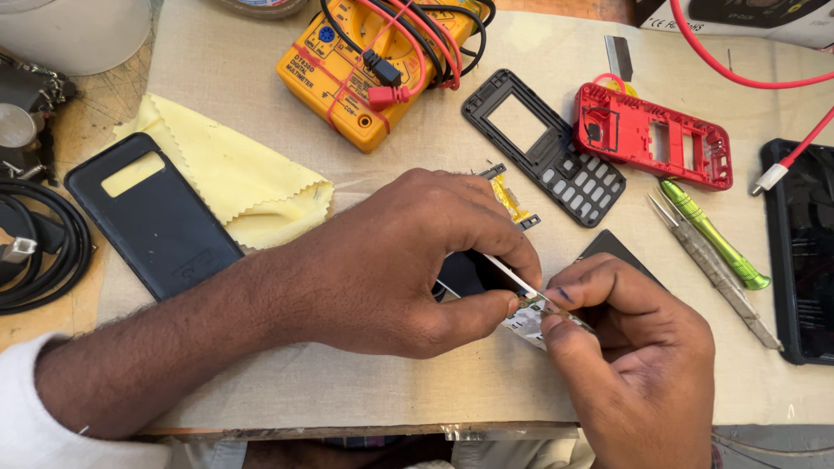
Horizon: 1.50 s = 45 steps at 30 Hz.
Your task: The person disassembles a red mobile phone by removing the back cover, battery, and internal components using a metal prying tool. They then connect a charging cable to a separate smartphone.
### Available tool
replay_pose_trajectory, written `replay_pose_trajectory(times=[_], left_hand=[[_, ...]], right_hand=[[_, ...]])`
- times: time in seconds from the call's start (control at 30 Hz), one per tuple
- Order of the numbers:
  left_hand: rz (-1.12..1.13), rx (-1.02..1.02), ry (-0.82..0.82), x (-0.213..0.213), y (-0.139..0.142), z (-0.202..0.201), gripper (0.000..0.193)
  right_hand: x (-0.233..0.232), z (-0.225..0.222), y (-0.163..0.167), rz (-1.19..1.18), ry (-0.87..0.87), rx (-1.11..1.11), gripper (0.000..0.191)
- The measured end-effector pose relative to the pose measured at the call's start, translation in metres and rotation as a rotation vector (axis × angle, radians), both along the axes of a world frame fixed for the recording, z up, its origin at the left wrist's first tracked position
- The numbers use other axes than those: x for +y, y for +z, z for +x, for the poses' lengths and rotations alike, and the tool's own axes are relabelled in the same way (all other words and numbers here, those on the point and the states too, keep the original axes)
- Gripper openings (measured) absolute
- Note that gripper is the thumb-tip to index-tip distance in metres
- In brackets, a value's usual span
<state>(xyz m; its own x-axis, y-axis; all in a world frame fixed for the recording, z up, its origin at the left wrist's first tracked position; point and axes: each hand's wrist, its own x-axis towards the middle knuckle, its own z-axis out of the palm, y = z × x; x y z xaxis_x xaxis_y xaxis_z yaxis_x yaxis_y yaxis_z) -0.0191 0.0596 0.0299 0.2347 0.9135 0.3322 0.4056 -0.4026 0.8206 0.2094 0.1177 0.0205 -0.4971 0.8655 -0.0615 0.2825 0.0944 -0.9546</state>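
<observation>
Lower middle of the frame: both hands meet over a small circuit board (pixel 527 320), pale with dark marks, lying low on the surface just above its front edge. Left hand (pixel 408 260) curled nearly closed, thumb and forefinger pinching a thin metal tool (pixel 508 274) that slants down to the board's edge; looks like tweezers or a fine blade, cannot tell which. Right hand (pixel 638 356) also closed down, thumb and forefinger tips pressed on the board's right end, seemingly to keep it from sliding while the tool works. A dark flat part (pixel 469 274) sits partly hidden under the left fingers, touching the board.

Parts look laid out within reach above the hands: a black keypad frame (pixel 546 148) and a red phone shell (pixel 651 137) side by side, upper right of centre. A green screwdriver (pixel 714 234) and grey tweezers (pixel 717 271) lie together at right, handles toward the worker. A dark phone (pixel 804 252) at the right edge has a red cable (pixel 795 152) plugged in.

Upper centre: yellow multimeter (pixel 365 74) with its leads wound on top. Left: black phone case (pixel 152 217) overlapping a yellow cloth (pixel 234 174); coiled black cable (pixel 43 252) at far left.

Surface (pixel 365 391) is covered in worn beige sheet, taped along the front edge. Little of the room shows
</observation>
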Motion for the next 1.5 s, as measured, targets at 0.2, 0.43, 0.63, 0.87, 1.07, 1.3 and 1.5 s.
replay_pose_trajectory(times=[0.2,0.43,0.63,0.87,1.07,1.3,1.5], left_hand=[[-0.007,-0.006,0.003,0.0006,0.0000,-0.0001,0.013],[-0.052,-0.071,0.020,0.0019,0.0016,-0.0012,0.016],[-0.054,-0.068,0.039,0.0029,0.0018,-0.0008,0.019],[-0.059,-0.059,0.034,0.0028,0.0011,0.0000,0.017],[-0.096,-0.071,0.031,0.0019,0.0021,0.0004,0.017],[-0.097,-0.062,0.019,0.0012,0.0026,0.0004,0.016],[-0.048,-0.043,-0.001,0.0023,0.0011,0.0006,0.014]], right_hand=[[0.0009,0.0008,0.0001,-0.001,0.002,0.026,0.010],[0.0006,-0.0003,0.0032,-0.006,-0.014,0.040,0.009],[0.0001,-0.0005,0.0041,-0.017,-0.036,-0.011,0.008],[0.0015,0.0019,0.0045,-0.023,-0.003,0.040,0.014],[0.0028,0.0022,0.0042,-0.021,0.001,0.063,0.017],[0.0005,0.0004,0.0027,-0.029,-0.040,0.025,0.012],[-0.0012,-0.0031,0.0004,-0.013,-0.055,0.045,0.012]])
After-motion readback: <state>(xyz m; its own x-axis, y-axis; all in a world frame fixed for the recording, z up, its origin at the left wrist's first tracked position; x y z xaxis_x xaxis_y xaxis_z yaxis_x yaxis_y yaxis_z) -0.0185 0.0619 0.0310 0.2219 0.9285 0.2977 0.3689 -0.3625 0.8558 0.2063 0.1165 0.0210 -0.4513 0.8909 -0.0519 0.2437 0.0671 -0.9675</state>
